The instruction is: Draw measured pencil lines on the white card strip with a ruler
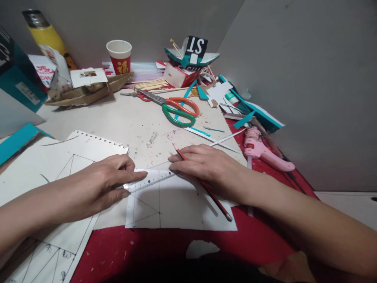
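Ruler: Where the small white sheet (pixel 179 202) lies nearest me on the feed, my clear ruler (pixel 152 181) slants across its upper left part; I judge it light, stiff and slippery, best pressed flat near both ends.
Left hand: Mine (pixel 103 179) has thumb and forefinger grasping the ruler's left end.
Right hand: Mine (pixel 206 167) sets its fingertips at the ruler's right end and grasps a red-and-black pencil (pixel 212 195) between the fingers, point facing away from me; light and rigid, with a tip I would treat as brittle, so I favour the shaft.
White sheet: Ruled with dark lines; thin, likely to crease or slide, so I would steady it flat-handed.
Perforated sheet: Under my left forearm, this larger drawn page (pixel 66 151).
Scissors: Beyond the hands, orange and green handles (pixel 180 106).
Glue gun: Pink (pixel 257 151), right of my right hand.
Far side: Cardboard boat (pixel 97 94), paper cup (pixel 118 59), yellow bottle (pixel 50 39).
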Action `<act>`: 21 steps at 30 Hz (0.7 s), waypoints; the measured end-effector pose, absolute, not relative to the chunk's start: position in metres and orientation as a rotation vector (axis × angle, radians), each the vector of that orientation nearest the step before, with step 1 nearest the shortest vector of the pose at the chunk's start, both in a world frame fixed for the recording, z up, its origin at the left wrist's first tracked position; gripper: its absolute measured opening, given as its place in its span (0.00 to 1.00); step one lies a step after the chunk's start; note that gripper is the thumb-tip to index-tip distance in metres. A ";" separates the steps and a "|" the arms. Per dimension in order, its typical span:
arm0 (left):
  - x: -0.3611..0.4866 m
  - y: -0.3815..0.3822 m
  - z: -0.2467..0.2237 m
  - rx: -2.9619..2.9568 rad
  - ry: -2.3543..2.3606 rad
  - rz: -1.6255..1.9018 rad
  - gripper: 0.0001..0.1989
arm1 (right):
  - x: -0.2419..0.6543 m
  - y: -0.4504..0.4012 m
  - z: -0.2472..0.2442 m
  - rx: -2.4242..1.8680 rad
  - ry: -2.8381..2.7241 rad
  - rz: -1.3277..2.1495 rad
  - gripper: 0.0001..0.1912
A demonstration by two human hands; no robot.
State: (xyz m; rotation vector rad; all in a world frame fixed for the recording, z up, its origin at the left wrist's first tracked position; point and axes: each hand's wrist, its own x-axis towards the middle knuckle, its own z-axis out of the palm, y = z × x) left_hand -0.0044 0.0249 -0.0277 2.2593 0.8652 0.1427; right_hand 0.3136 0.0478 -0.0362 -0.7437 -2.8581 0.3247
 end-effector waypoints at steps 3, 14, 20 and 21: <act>-0.004 0.025 -0.027 2.267 0.872 0.143 0.22 | 0.314 0.048 -0.036 -0.743 -2.861 0.317 0.15; 0.003 0.022 -0.020 2.236 0.901 0.129 0.18 | 0.312 0.047 -0.038 -0.758 -2.841 0.327 0.14; 0.002 0.023 -0.022 2.222 0.899 0.132 0.18 | 0.314 0.048 -0.043 -0.728 -2.819 0.306 0.14; 0.001 0.023 -0.022 2.225 0.897 0.138 0.18 | 0.314 0.048 -0.043 -0.721 -2.817 0.300 0.15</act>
